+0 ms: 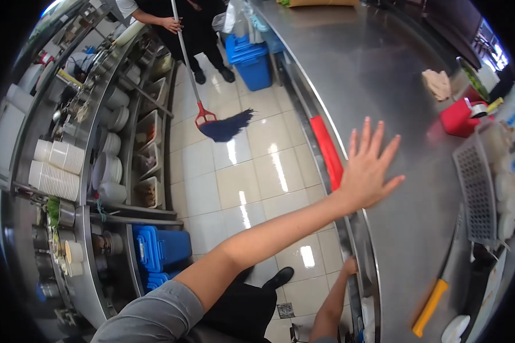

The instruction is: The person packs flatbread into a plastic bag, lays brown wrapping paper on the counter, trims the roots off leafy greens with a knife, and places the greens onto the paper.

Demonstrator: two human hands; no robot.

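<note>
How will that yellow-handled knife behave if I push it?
The knife probably won't roll, since it lies flat on the counter. It might slide easily, as that metal looks smooth. Being long and narrow, it could pivot if nudged at one end.

Right hand (351,266) partly hidden at the counter (400,257)
</note>
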